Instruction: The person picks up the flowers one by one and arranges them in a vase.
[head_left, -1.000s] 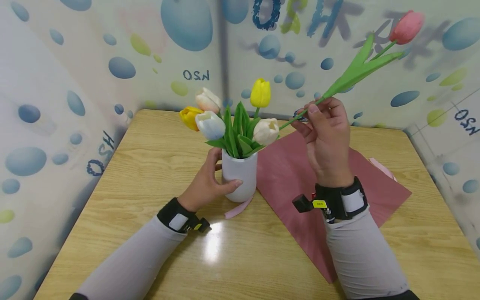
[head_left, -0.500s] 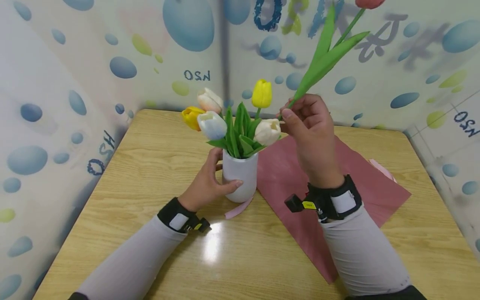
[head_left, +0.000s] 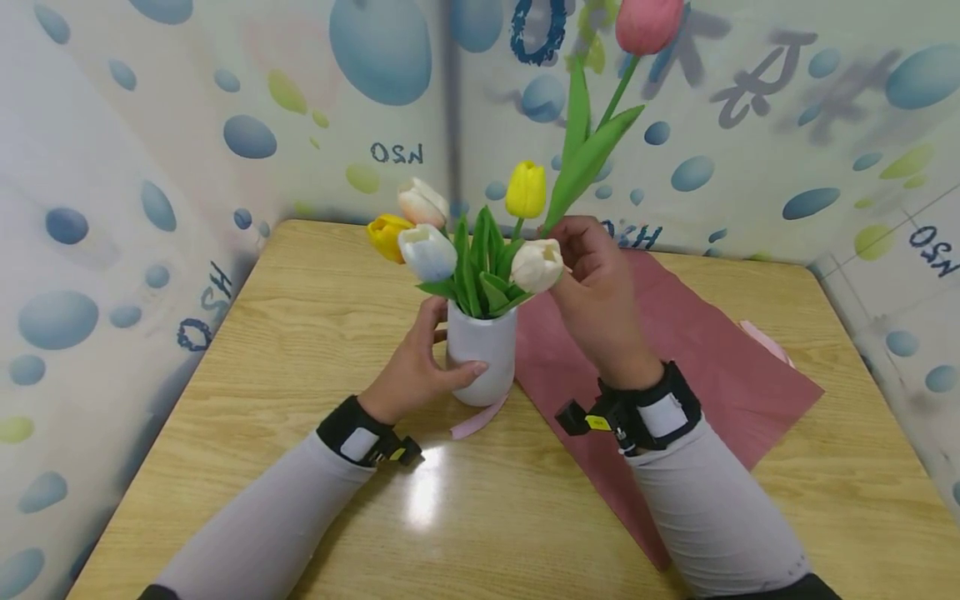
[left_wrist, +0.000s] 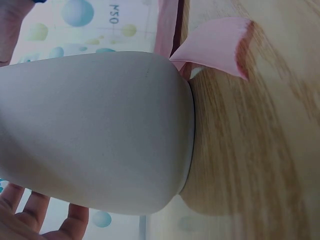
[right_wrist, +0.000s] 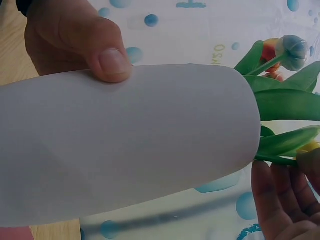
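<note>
A white vase (head_left: 491, 358) stands upright on the wooden table, holding several tulips (head_left: 429, 252) in yellow, white, pale blue and pale peach among green leaves. My left hand (head_left: 411, 371) grips its left side, thumb across the front and fingers behind. By the vase's right rim, my right hand (head_left: 600, 304) pinches the low stem of a pink tulip (head_left: 648, 25), whose bloom and leaves rise above the other flowers. In the right wrist view a green stem (right_wrist: 276, 160) runs from the right fingers (right_wrist: 267, 187) to the vase's mouth. A cream tulip partly covers those fingertips in the head view.
A dusty-pink sheet of wrapping paper (head_left: 735, 400) lies right of the vase, partly under the right forearm. A pink ribbon (head_left: 480, 419) end shows at the vase's base, another pink strip (head_left: 767, 342) beyond the paper. Patterned walls (head_left: 300, 108) close off the table's back and sides.
My right hand has moved left and down with the pink tulip, from above the paper to the vase's rim. The tulip has turned more upright. My left hand keeps its grip.
</note>
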